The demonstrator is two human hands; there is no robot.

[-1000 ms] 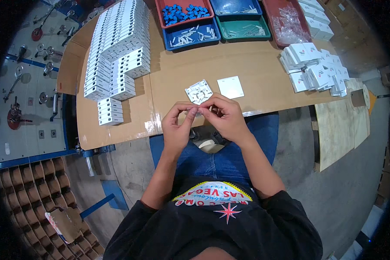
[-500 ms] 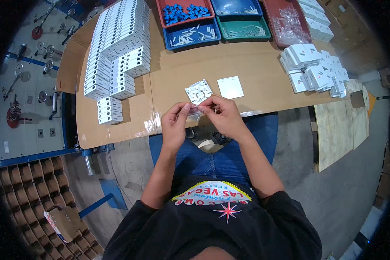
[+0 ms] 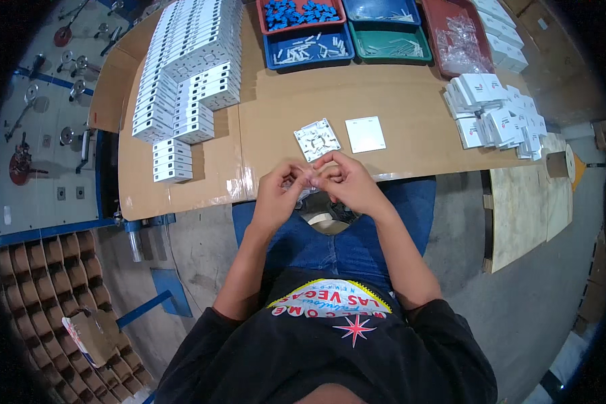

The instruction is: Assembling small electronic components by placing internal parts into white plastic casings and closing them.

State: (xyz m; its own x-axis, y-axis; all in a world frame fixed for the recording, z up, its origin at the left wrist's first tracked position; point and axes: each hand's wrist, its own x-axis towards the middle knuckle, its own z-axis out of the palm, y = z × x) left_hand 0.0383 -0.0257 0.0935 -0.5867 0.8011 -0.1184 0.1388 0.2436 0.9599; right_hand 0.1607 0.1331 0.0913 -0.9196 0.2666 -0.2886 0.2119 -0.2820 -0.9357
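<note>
My left hand (image 3: 277,194) and my right hand (image 3: 351,186) meet at the table's near edge, both with fingers pinched together. Between their fingertips is a small transparent plastic bag (image 3: 306,194), partly hidden by the fingers. Just beyond them lies an open square white housing (image 3: 317,140), with small fittings on its inner face. To its right, a flat square white cover plate (image 3: 365,135) rests on the cardboard, touched by neither hand.
Tall stacks of white boxes (image 3: 205,54) stand on the left of the cardboard-covered table (image 3: 262,108). At the back are a red bin of blue parts (image 3: 299,15), a blue bin of white pieces (image 3: 308,50), a green bin (image 3: 390,46) and a red bin of transparent bags (image 3: 459,44). White units (image 3: 495,114) are piled right.
Both hands have come slightly nearer my body, and their fingertips have drawn closer together around the bag. The view has shifted a little; the table items stay in place.
</note>
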